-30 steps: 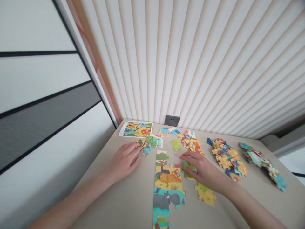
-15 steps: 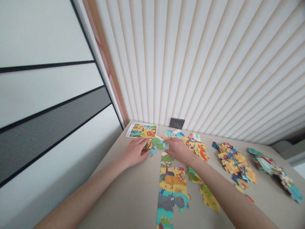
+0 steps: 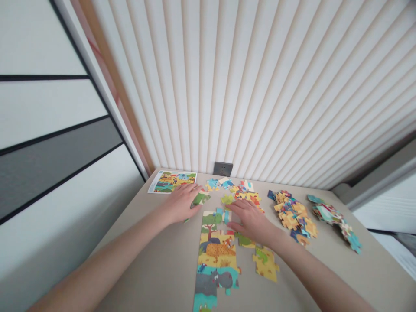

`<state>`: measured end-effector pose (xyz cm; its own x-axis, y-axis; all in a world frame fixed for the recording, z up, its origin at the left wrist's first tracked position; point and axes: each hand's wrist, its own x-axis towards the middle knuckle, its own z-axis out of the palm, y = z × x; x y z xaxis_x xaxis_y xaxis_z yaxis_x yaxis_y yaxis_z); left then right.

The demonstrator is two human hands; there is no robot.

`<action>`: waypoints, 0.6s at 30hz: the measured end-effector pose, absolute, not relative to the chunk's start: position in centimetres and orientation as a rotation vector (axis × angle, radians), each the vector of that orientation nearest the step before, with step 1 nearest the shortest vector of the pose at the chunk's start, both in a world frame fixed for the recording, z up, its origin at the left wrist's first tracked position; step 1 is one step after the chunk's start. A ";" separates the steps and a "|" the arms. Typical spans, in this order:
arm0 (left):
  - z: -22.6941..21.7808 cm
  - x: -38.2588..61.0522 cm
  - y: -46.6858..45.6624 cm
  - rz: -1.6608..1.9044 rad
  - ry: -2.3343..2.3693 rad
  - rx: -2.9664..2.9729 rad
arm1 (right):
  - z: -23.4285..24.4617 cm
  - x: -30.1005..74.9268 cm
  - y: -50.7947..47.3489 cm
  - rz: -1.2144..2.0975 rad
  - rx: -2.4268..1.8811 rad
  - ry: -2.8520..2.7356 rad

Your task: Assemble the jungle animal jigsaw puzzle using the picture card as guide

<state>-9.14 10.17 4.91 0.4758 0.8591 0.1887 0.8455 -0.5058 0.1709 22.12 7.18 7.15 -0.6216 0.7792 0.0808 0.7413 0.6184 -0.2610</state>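
My left hand [image 3: 183,201] rests over a green puzzle piece [image 3: 201,198], its fingers stretched out and the thumb apart. Part of what lies beneath that palm is hidden. A blue-and-white puzzle piece [image 3: 226,216] sits between the fingertips and thumb of my right hand [image 3: 250,219], at the top right of the joined puzzle section [image 3: 216,251]. That upright strip shows a tree, a leopard and a hippo. Beside it lie a green-and-yellow piece [image 3: 244,240], partly under my right hand, and a yellow piece with a green crocodile [image 3: 265,262].
A picture sheet [image 3: 156,184] lies at the table's back left corner. Loose pieces [image 3: 248,197] are scattered behind my right hand. Two more piles, one orange and blue [image 3: 292,214], one mixed [image 3: 334,219], lie to the right. A dark socket [image 3: 223,168] is on the pleated wall.
My right hand has moved nearer with the blue-and-white piece, toward the top of the joined section. The hands are farther apart. The view has shifted right.
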 end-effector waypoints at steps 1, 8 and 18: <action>4.8 -8.6 11.0 0.370 1.522 2.646 | 7.3 22.7 7.7 0.285 -1.305 -2.633; 3.9 -7.9 13.0 0.350 1.490 2.612 | 6.7 27.8 11.0 0.132 -1.692 -2.431; 3.4 -7.8 11.6 0.457 1.466 2.534 | 5.1 24.6 13.2 0.217 -1.612 -2.468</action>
